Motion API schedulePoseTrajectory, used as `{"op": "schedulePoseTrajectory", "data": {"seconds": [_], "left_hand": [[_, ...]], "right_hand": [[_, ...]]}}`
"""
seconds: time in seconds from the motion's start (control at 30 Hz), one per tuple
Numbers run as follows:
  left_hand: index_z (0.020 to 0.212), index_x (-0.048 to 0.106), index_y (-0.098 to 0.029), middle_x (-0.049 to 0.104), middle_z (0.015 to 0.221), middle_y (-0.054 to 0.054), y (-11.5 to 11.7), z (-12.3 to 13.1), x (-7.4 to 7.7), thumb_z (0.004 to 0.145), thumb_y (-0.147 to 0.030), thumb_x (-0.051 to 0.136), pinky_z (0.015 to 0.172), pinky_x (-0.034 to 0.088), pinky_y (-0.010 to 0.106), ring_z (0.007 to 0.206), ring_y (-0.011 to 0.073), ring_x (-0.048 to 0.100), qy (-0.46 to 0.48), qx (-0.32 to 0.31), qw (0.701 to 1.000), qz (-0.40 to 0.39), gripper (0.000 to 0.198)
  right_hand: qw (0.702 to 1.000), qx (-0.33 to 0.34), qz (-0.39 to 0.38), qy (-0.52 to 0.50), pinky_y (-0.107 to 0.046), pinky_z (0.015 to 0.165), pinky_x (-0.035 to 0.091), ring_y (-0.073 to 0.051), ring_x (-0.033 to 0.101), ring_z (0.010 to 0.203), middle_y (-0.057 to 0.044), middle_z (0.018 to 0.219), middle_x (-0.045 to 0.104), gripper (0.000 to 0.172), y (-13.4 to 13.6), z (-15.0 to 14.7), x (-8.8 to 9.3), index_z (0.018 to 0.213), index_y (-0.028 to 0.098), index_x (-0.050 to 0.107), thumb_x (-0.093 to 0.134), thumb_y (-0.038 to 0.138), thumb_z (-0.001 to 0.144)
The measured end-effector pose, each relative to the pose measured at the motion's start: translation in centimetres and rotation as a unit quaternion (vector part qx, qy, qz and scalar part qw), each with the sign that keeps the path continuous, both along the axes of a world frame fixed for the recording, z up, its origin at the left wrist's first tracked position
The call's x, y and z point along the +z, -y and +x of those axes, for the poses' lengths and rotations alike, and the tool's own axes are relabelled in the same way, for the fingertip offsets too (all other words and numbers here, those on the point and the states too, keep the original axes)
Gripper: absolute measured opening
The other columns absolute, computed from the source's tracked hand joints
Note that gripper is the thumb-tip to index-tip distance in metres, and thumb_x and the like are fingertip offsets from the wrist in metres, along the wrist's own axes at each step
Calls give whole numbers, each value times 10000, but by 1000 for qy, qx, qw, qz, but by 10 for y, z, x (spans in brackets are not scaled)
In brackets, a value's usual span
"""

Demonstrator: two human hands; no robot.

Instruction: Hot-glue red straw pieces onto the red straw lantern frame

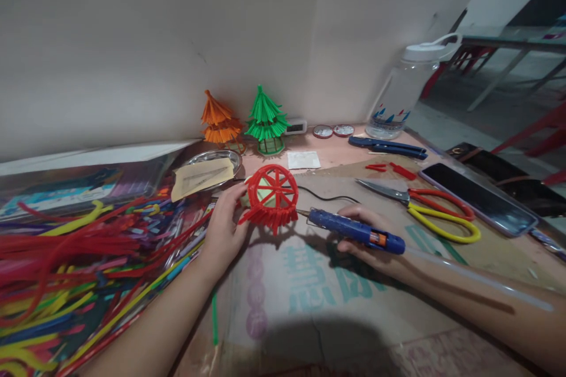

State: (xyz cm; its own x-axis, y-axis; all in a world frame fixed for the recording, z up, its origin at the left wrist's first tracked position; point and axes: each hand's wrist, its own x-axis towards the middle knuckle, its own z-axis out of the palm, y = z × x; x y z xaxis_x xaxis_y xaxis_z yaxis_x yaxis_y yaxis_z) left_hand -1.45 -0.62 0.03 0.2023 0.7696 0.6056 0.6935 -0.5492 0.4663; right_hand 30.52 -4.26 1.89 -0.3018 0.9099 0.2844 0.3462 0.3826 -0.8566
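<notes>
My left hand [227,227] grips the left side of a round red pipe-cleaner frame [275,191], which has spokes inside a ring and a short red fringe along its lower edge. In my right hand [360,230] lies a blue glue gun [354,228], with a clear glue stick [477,280] sticking out of its back along my forearm. The gun's nozzle points left and meets, or nearly meets, the right end of the fringe; exact contact cannot be made out. Behind stand a green pipe-cleaner tree [266,121] and an orange one [219,121].
Many coloured pipe cleaners [88,253] heap up at left. Scissors [424,206], a phone [480,197], a dark blue stapler-like tool [387,147] and a water bottle [400,91] lie or stand at right. A metal dish [234,159] is by the wall, and a cord crosses the cardboard [300,318].
</notes>
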Motion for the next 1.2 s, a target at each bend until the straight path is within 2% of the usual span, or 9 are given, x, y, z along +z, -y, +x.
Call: {"op": "schedulePoseTrajectory", "data": {"seconds": [0.1, 0.23, 0.43, 0.6, 0.7, 0.83, 1.03, 1.2], "left_hand": [[1334, 520, -220, 607, 1347, 126, 0, 0, 0, 936, -237, 577, 1071, 512, 480, 1260, 278, 594, 4, 4, 1000, -1, 403], [1329, 526, -214, 612, 1339, 126, 0, 0, 2, 930, -223, 572, 1080, 503, 472, 1261, 274, 591, 1, 1, 1000, 0, 402], [1331, 531, -208, 610, 1334, 122, -1, 0, 1, 893, -201, 571, 1073, 506, 480, 1255, 281, 590, 6, 6, 1000, -9, 440], [1325, 535, -211, 612, 1314, 110, -2, 0, -1, 885, -188, 563, 1050, 520, 456, 1226, 266, 601, 14, 11, 1000, -12, 441], [1319, 545, -214, 623, 1294, 101, -3, 0, -1, 895, -186, 570, 1043, 523, 444, 1203, 258, 608, 22, 11, 1000, -10, 426], [1318, 552, -212, 623, 1294, 102, -4, 0, -1, 932, -210, 571, 1052, 512, 428, 1207, 248, 605, 35, 7, 999, -19, 387], [1321, 555, -202, 626, 1290, 107, -5, 0, -2, 960, -261, 573, 1030, 518, 405, 1190, 241, 612, 49, 7, 998, -28, 366], [1314, 560, -205, 622, 1290, 104, -6, -1, -4, 969, -270, 564, 1047, 512, 406, 1195, 238, 614, 56, 9, 998, -35, 351]], "right_hand": [[1000, -5, 6, -4, -292, 529, 532, -195, 704, 584, -43, 743, 754, 401, 1, -2, 2, 1017, 224, 639, 819, 503, 791], [1000, -4, 2, 2, -303, 584, 564, -210, 730, 649, -58, 798, 759, 420, -1, -2, 1, 1032, 215, 639, 811, 520, 799], [1000, -10, 18, 22, -285, 543, 513, -189, 690, 603, -32, 747, 734, 432, -3, -1, 1, 1000, 223, 641, 821, 547, 777], [999, -25, 4, 44, -312, 591, 543, -206, 713, 642, -50, 783, 752, 427, -3, -1, 2, 997, 219, 666, 798, 567, 787], [998, -17, 11, 52, -299, 551, 530, -195, 697, 600, -48, 761, 752, 450, -6, 0, -1, 982, 217, 674, 792, 598, 772], [998, 1, 6, 69, -292, 562, 540, -200, 716, 630, -49, 789, 760, 407, -8, 3, -4, 1011, 221, 679, 800, 537, 786], [998, -15, 2, 65, -313, 561, 555, -216, 726, 636, -39, 763, 758, 355, -6, 0, -3, 990, 230, 678, 804, 490, 784], [997, 14, -4, 75, -305, 527, 553, -201, 713, 590, -26, 722, 755, 348, -8, 2, -2, 1002, 222, 669, 801, 466, 791]]}}
